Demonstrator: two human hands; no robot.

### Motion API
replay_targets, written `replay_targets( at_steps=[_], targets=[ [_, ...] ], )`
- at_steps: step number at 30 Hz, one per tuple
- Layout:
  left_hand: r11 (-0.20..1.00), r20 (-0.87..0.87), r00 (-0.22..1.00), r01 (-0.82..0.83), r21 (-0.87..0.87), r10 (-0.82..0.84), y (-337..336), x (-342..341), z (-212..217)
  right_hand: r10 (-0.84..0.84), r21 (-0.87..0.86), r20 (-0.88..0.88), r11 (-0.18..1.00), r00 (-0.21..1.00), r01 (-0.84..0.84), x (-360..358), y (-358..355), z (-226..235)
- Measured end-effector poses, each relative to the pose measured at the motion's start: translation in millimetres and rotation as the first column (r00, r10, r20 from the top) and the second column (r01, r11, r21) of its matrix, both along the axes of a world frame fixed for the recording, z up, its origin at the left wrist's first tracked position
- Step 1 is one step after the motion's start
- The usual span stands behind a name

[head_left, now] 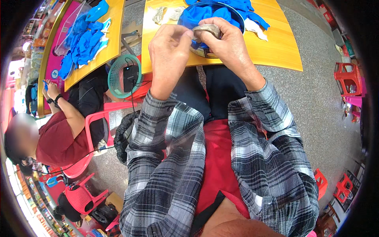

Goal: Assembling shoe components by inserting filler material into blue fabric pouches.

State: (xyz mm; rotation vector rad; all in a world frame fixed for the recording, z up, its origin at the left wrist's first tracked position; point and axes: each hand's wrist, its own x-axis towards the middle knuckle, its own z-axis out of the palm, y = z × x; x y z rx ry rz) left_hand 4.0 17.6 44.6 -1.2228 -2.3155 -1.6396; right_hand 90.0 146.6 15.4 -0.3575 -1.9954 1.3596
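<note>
In front of me, over the near part of the yellow table (276,51), both my hands are raised close together. My right hand (229,43) is closed on a small greyish-beige piece of fabric (208,29), pinched between thumb and fingers. My left hand (170,51) has its fingers pressed together at the left end of that fabric; the exact hold at its fingertips is too small to make out. Behind and beneath my hands stands a dark-rimmed round basin (240,16) heaped with blue fabric pieces (197,15).
White and blue pieces (256,28) lie right of the basin, beige ones (160,15) to its left. A second yellow table (112,23) holds a blue pile (85,45). A green basket (114,81) with a black device stands between tables. Someone in a maroon shirt (63,136) sits at left.
</note>
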Motion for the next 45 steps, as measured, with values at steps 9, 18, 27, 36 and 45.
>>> replay_targets(
  at_steps=[9, 18, 27, 36, 45],
  targets=[
    [0.996, -0.243, 0.969, 0.057, 0.066, -0.039, 8, -2, -15, -0.125, 0.250, -0.018, 0.960, 0.992, 0.125, -5, -1, 5],
    [0.974, 0.469, 0.866, 0.084, 0.210, -0.175, 8, 5, -24, -0.034, 0.506, -0.178, 0.854, 0.983, 0.121, -1, 1, 3],
    [0.974, 0.455, 0.867, 0.128, 0.188, -0.202, -2, -10, -39, -0.021, 0.716, 0.015, 0.698, 1.000, 0.004, 8, -8, 6],
    [0.974, 0.429, 0.885, 0.097, 0.207, -0.179, -1, -7, -48, 0.066, 0.334, 0.039, 0.940, 0.997, -0.075, 4, -6, 0],
    [0.982, 0.321, 0.936, 0.100, 0.160, -0.147, 0, 3, -48, -0.059, 0.520, 0.005, 0.853, 0.998, 0.047, -8, -8, -3]
  ],
)
